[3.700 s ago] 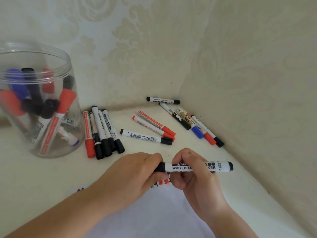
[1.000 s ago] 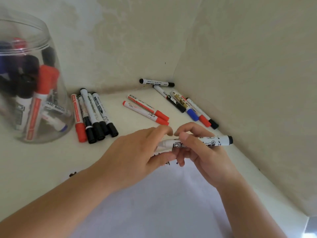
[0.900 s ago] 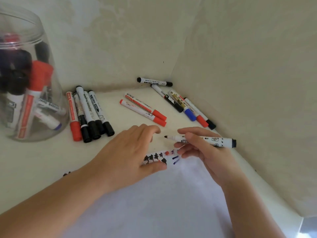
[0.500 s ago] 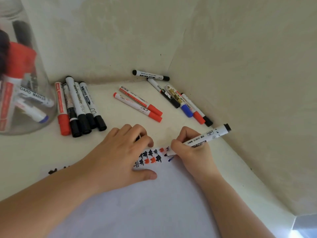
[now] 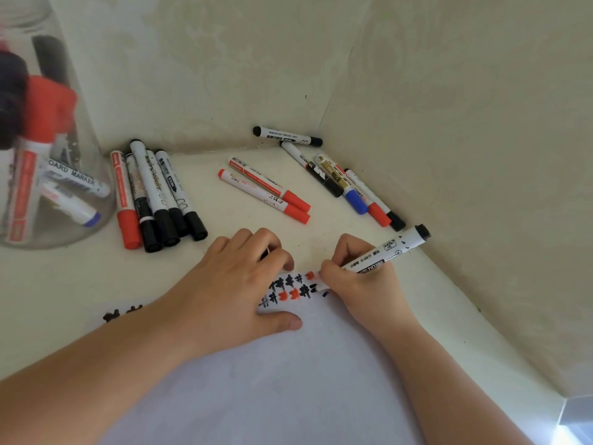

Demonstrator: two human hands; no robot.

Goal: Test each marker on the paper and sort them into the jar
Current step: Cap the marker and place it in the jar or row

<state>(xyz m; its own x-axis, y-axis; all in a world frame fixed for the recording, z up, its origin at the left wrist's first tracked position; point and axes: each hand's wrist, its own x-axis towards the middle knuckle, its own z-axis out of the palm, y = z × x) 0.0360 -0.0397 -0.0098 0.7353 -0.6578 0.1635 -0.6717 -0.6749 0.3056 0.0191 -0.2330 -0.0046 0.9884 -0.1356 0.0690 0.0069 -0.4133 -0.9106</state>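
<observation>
My right hand (image 5: 356, 284) grips a white whiteboard marker (image 5: 391, 247) with a black end, tilted, its tip down on the white paper (image 5: 288, 380). The tip itself is hidden behind my fingers, beside rows of black and red test marks (image 5: 288, 287). My left hand (image 5: 231, 284) rests on the paper's top edge with fingers curled; a dark bit of the marker's cap (image 5: 265, 254) shows between them. The clear plastic jar (image 5: 83, 130) stands at the far left holding several red, black and blue markers.
Loose markers lie on the cream tabletop: a red and several black ones (image 5: 154, 197) beside the jar, two red ones (image 5: 266, 192) in the middle, several mixed ones (image 5: 346, 184) along the right wall, one black (image 5: 287, 136) against the back wall. Walls close the corner.
My left hand pulled the cap off the marker and came to rest on the paper. My right hand turned the marker tip-down and set it on the paper by the test marks.
</observation>
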